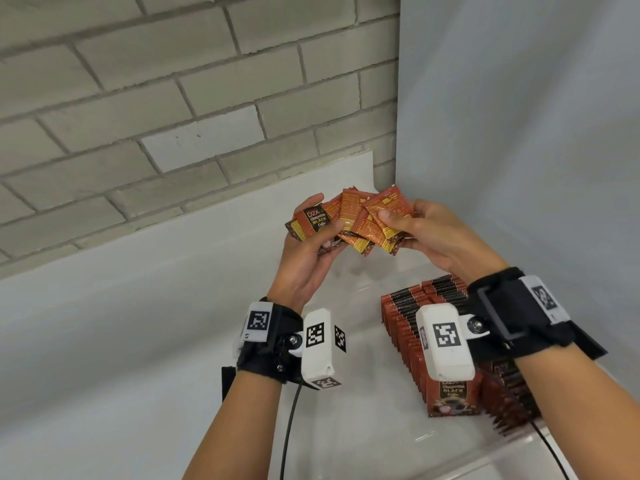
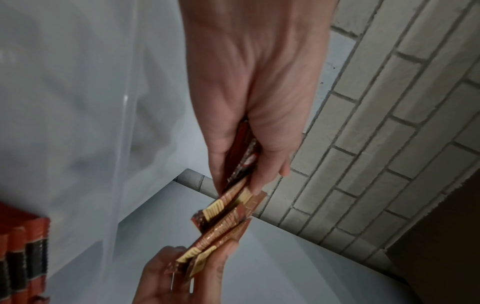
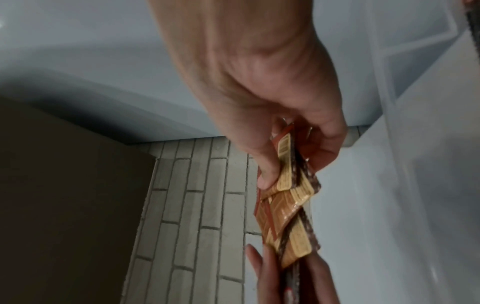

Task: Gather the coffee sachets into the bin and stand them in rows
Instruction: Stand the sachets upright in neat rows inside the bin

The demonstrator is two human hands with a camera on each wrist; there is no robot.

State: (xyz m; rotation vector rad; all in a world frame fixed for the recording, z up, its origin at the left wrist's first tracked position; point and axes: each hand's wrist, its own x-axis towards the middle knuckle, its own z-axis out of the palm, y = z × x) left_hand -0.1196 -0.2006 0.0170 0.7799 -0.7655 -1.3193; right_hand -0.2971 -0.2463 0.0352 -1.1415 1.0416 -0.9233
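A grey brick wall [image 1: 173, 98] stands behind a white counter [image 1: 121, 323], and a plain pale wall [image 1: 519, 116] closes the corner on the right. A clear plastic bin [image 1: 398, 441] sits on the counter against the pale wall; its walls are transparent and hard to trace.

Inside the bin, standing sachets [image 1: 408, 327] fill packed rows along the right side, edges up, with one front-facing sachet at the near end partly hidden by the wrist camera.

Above the far end of the bin, both hands hold one loose fan of sachets [image 1: 356, 220] in the air — clear of the counter and of the rows below.

- Left hand [image 1: 308, 247]: palm up, fingers curled under the fan's left end, thumb pressed across the top sachet, whose printed front faces up. The left wrist view shows the packets clamped edge-on between thumb and fingers.
- Right hand [image 1: 429, 233]: thumb on top of the fan's right end, fingers curled beneath it — a pinch grip. The right wrist view shows the thumb tip on a yellow label panel.

The sachets overlap at uneven angles between the two hands; most show their orange backs.
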